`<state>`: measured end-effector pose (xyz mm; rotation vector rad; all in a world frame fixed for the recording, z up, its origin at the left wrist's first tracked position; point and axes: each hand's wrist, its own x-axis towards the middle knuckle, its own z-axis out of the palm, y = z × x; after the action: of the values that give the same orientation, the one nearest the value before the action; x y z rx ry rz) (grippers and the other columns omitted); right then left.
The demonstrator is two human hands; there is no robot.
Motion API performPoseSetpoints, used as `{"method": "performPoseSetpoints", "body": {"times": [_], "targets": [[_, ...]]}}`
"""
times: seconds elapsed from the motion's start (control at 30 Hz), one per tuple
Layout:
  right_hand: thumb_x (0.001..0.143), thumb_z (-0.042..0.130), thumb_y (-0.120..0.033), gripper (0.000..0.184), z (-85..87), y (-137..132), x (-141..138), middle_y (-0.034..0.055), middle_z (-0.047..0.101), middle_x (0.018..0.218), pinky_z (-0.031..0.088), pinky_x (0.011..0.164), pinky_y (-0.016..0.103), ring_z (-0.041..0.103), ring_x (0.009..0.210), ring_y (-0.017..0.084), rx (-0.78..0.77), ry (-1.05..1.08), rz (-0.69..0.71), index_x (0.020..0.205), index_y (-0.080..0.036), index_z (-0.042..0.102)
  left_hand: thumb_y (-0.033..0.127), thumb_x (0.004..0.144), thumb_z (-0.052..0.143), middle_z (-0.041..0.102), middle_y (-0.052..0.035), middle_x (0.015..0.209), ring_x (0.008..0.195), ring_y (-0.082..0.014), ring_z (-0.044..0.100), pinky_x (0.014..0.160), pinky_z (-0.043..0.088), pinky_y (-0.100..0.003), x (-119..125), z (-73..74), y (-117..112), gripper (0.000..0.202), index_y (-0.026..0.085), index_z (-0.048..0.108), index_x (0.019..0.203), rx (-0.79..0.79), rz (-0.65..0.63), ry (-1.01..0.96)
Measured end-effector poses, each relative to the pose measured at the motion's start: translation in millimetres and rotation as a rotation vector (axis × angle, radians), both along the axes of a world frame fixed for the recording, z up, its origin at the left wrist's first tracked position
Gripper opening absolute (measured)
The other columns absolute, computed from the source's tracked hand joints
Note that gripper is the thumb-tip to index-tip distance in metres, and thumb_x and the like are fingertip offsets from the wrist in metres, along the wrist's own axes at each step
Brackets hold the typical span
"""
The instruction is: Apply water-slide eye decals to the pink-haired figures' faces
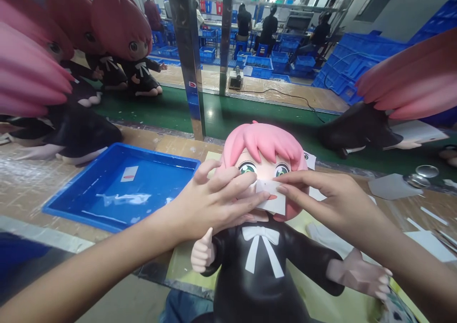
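Note:
A pink-haired figure point(264, 147) in a black dress with a white bow point(260, 237) leans back in front of me, green eyes facing up. Over its mouth area is a small white decal paper point(276, 208) with a red mouth mark. My left hand point(221, 194) comes in from the left, index finger and thumb at the paper's left side, other fingers bent over the figure's cheek. From the right, my right hand point(321, 190) pinches the paper's upper right part between thumb and fingers. The figure's nose and mouth are hidden behind paper and fingers.
A blue tray point(85, 204) with shallow water and another decal piece point(129, 174) sits left. Similar figures point(121, 33) line the green conveyor point(217, 113) behind. A clear bottle with a metal cap point(389, 186) and paper scraps point(430, 244) lie right. Several people work in the background.

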<state>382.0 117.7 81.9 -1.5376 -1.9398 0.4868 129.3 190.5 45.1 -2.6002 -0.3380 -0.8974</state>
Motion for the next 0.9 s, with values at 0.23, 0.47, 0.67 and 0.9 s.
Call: {"method": "performPoseSetpoints", "body": {"times": [0.23,0.47,0.67,0.9], "targets": [[0.095,0.063,-0.040,0.017,1.1,-2,9,-0.0066,0.078,0.095,0.055,0.068,0.027,0.074,0.085,0.017,0.020,-0.052,-0.030,0.096,-0.032,0.077,0.042,0.101,0.062,0.065,0.0000,0.122,0.110,-0.0161,0.054,0.111,0.029,-0.036,-1,-1.2,-1,0.034,0.033,0.061,0.134,0.011,0.000,0.029],[0.090,0.066,-0.050,0.023,7.3,-8,20,-0.0048,0.078,0.091,0.055,0.069,0.027,0.073,0.078,0.018,-0.010,-0.022,-0.129,0.092,-0.032,0.080,0.036,0.103,0.058,0.065,-0.0018,0.122,0.110,-0.0169,0.055,0.108,0.033,-0.037,1,2.7,1,0.030,0.029,0.062,0.132,0.019,-0.022,0.019],[0.084,0.078,-0.053,0.028,12.6,-28,59,0.0018,0.075,0.085,0.054,0.068,0.027,0.068,0.075,0.018,0.084,0.152,-0.476,0.095,-0.028,0.079,0.029,0.096,0.066,0.066,-0.0064,0.122,0.112,-0.0231,0.056,0.102,0.040,-0.043,-6,-2.5,1,0.039,0.031,0.063,0.135,0.044,0.033,-0.016],[0.097,0.067,-0.052,0.033,-31.6,-63,139,0.0053,0.074,0.090,0.057,0.071,0.025,0.068,0.079,0.015,0.023,0.164,-0.717,0.103,-0.020,0.071,0.028,0.091,0.064,0.063,-0.0106,0.124,0.106,-0.0370,0.063,0.090,0.047,-0.059,-14,-17.0,-1,0.029,0.030,0.067,0.120,-0.255,0.253,-0.224]]}}
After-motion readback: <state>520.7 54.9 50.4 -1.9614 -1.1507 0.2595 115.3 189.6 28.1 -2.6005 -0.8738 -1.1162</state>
